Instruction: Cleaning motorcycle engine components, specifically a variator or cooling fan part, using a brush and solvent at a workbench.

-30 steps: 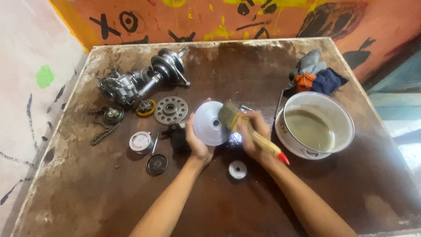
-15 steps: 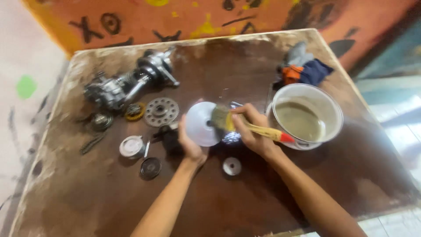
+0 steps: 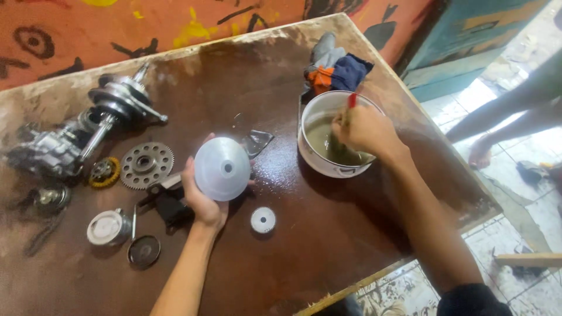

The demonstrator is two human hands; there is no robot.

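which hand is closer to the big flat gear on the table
Left. The left hand holds up a silver disc just right of the flat gear. The right hand is far across, over the white pot.

The right hand [image 3: 364,130] covers most of the red-tipped brush [image 3: 351,100], whose bristle end is lost in the murky liquid inside the white round basin [image 3: 310,153]. The left hand [image 3: 202,202] hides the near left edge of the pale conical metal disc [image 3: 222,168]. The grey engine casing [image 3: 44,153] at far left is blurred.
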